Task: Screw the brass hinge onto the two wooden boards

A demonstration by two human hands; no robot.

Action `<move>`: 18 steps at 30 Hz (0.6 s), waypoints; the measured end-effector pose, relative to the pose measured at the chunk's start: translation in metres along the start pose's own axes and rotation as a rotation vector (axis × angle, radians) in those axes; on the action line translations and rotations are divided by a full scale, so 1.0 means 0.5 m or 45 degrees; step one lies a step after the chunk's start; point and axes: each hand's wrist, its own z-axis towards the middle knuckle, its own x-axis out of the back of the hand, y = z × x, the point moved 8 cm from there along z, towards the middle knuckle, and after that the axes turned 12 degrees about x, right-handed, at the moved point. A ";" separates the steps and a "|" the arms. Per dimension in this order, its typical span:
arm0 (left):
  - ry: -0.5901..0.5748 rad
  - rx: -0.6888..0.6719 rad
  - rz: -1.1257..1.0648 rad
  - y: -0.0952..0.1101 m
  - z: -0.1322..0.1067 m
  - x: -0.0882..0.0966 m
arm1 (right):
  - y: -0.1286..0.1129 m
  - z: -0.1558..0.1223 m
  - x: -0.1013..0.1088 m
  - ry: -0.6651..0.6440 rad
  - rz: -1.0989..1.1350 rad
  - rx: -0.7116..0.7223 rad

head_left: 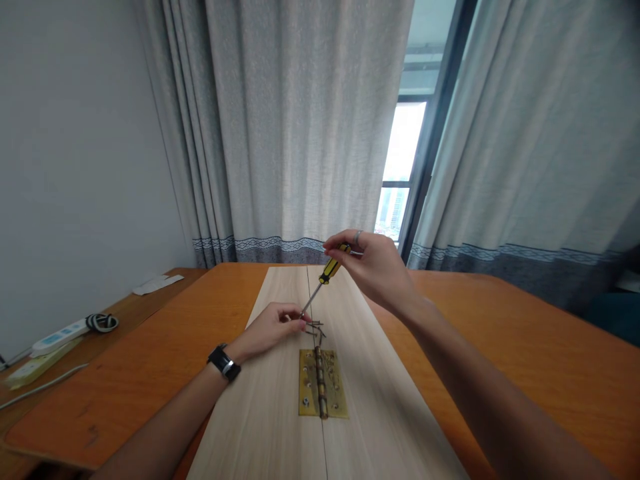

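Right hand [373,267] pinching yellow-black screwdriver [330,270], tip just at left fingertips. Left hand [270,327] half-curled beside screws [315,328]; hold on them unclear. Screws just above brass hinge [320,387], which lies across seam of pale wood boards [360,400].

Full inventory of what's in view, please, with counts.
screwdriver: 1, yellow and black handle, in right hand
hinge: 1, brass, on the boards across their seam
screws: several, exact count unclear, dark metal, above hinge
boards: 2, pale wood, side by side on table
table: 1, orange, under boards
power strip: 1, white, on brown ledge at left
paper: 1, white, on ledge
curtains: 2, grey, behind table
window: 1, bright, between curtains
left hand: 1, beside screws, black watch
right hand: 1, holding screwdriver, silver ring
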 end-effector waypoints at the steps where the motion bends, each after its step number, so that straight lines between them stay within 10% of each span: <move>1: 0.014 0.009 0.022 -0.006 0.003 0.002 | 0.005 0.000 -0.001 0.000 -0.011 -0.016; 18: 0.159 -0.278 0.883 -0.023 0.004 -0.025 | 0.007 -0.001 -0.017 -0.105 -0.147 0.002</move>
